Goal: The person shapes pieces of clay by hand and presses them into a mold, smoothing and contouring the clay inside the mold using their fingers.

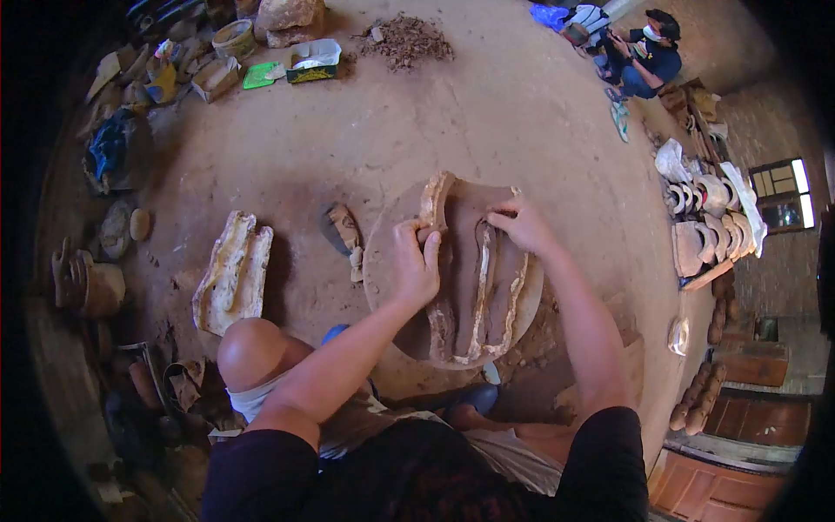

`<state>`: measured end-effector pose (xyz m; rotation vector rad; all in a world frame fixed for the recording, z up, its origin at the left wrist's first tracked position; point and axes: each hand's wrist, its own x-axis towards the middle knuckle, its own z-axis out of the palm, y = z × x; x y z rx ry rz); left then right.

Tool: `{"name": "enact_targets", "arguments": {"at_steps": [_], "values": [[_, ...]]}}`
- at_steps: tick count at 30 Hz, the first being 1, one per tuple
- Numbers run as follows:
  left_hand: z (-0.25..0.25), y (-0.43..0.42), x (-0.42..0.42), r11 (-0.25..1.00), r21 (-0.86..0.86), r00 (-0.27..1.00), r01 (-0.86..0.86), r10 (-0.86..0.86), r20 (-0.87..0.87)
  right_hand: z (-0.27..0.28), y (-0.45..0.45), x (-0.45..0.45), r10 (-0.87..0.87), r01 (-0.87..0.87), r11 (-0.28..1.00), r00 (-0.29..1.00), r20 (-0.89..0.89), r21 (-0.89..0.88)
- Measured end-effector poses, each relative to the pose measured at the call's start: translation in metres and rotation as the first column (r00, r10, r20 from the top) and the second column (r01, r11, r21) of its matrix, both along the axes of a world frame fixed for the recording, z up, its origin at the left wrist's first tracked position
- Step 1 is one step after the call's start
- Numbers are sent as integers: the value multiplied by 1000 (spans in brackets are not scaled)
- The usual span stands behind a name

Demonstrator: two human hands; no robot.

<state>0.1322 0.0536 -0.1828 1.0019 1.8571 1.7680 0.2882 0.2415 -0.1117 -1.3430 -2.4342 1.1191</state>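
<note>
A long mould [513, 300] with pale, rough edges and dark brown clay in its channels lies on a round board [380, 278] in front of me. My left hand [418, 265] has its fingers bent over the upper left edge of the mould, the thumb on the clay side. Near the top right, my right hand [520, 224] pinches at the upper end of the clay by the middle ridge. What sits between its fingertips is too small to name. Another pale mould piece [233, 274] rests on the floor to the left.
A cloth-like bundle [345, 228] lies just left of the board. Boxes [313, 61] and a clay heap [406, 42] are at the far side. A person [639, 56] sits at the upper right, above stacked curved pieces [709, 244]. Pots [103, 287] stand at the left.
</note>
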Motion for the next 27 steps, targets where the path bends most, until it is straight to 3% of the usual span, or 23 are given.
{"name": "enact_targets", "arguments": {"at_steps": [4,7,10,13,16,19,22,25,27], "values": [[2,0,2,1000,-4,999,-1,2,40,7,5,-9,-76,94,993,970,230,-69],[12,-5,-1,998,-68,999,15,-18,-35,5,-12,-5,-161,177,982,965,205,-62],[9,-4,2,1000,-30,1000,8,-8,5,5,-30,0,-117,85,987,963,243,137],[3,-1,2,998,51,999,-19,21,-31,12,-34,-3,-305,334,929,935,183,-158],[4,-3,3,1000,22,1000,-3,3,13,6,-37,-2,-416,435,885,899,139,-164],[8,-5,3,999,-39,1000,12,-12,0,1,-54,3,-369,377,926,918,147,-31],[6,-5,7,1000,5,1000,-17,17,8,-3,-69,4,-341,324,936,933,116,139],[7,-6,8,999,1,999,-36,36,-12,15,-65,-3,-488,497,845,868,92,-199],[7,-7,7,1000,-18,999,-24,24,-30,-1,-60,3,-544,544,821,837,55,-174]]}}
